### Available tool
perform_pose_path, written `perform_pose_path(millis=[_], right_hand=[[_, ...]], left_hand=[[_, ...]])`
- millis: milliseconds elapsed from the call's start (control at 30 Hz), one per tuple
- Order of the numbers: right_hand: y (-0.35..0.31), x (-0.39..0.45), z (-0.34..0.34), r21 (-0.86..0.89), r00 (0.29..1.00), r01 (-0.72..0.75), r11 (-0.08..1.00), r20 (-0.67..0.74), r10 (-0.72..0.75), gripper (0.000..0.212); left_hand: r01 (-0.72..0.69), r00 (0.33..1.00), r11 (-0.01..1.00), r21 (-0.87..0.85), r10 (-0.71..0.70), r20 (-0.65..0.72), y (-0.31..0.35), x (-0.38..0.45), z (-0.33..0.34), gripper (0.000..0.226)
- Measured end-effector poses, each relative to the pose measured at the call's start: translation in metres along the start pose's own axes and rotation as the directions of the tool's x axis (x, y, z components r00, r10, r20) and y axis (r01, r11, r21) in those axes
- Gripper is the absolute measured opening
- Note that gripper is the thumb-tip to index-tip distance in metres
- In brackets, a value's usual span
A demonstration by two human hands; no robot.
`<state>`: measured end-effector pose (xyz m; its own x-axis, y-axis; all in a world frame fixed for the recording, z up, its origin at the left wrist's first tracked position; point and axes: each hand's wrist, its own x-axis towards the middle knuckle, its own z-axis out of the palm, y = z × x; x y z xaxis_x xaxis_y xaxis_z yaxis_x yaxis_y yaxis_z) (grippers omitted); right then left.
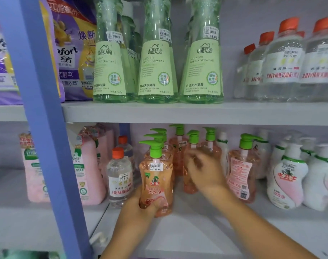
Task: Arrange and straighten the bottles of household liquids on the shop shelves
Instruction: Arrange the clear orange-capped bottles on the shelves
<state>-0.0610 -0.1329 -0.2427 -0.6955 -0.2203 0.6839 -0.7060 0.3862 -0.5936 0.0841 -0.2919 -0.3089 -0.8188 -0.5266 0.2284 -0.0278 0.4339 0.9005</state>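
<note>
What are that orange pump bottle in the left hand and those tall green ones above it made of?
Orange pump bottle: probably clear glossy plastic, since peach liquid shows through the wall; its green pump looks like opaque matte plastic. Tall green bottles: see-through and shiny, likely tinted plastic with paper-like labels, though glass cannot be ruled out.

Two grey shelves are carrying the stock. The upper shelf [178, 113] is bearing purple softener bags [73, 53] at the left, three rows of tall green underwear-laundry bottles [156, 68] in the middle and clear orange-capped bottles [283, 68] at the right. The lower shelf [187, 232] is holding pink refill pouches [88, 174], two more clear orange-capped bottles [120, 178], a cluster of peach pump bottles with green pumps [241, 171], and white-and-pink pump bottles [288, 176] standing at the right end.
</note>
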Motion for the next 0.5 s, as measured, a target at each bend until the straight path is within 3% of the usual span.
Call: perform_pose_path(millis=[67, 100, 167, 267, 400, 500], right_hand=[[-0.005, 0.025, -0.026, 0.03, 0.98, 0.116, 0.993, -0.166, -0.11, 0.017], [-0.006, 0.04, -0.035, 0.039, 0.982, 0.105, 0.994, -0.163, -0.097, 0.017], [-0.007, 0.069, -0.045, -0.025, 0.998, -0.03, 0.999, 0.046, 0.031, 0.029], [-0.006, 0.096, -0.049, -0.197, 0.877, -0.055, 0.979, 0.459, 0.142, 0.036], [-0.005, 0.109, -0.052, -0.291, 0.845, 0.138, 0.947, 0.534, 0.041, 0.036], [-0.006, 0.111, -0.051, -0.255, 0.835, 0.15, 0.955, 0.551, 0.016, 0.028]], left_hand=[[0.002, 1.0, 1.0, -0.002, -0.002, -0.003, 0.0, 0.003, 0.0, 0.03], [-0.002, 1.0, 1.0, 0.005, 0.002, -0.005, 0.0, 0.004, 0.0, 0.03], [-0.015, 1.0, 1.0, 0.021, 0.015, 0.002, -0.002, 0.005, -0.001, 0.029], [-0.04, 0.999, 0.999, 0.014, 0.039, 0.019, -0.003, 0.004, -0.001, 0.036], [-0.084, 0.995, 0.996, 0.002, 0.084, 0.051, -0.001, 0.004, -0.002, 0.048], [-0.072, 0.995, 0.996, -0.058, 0.076, 0.071, 0.0, 0.001, -0.004, 0.055]])
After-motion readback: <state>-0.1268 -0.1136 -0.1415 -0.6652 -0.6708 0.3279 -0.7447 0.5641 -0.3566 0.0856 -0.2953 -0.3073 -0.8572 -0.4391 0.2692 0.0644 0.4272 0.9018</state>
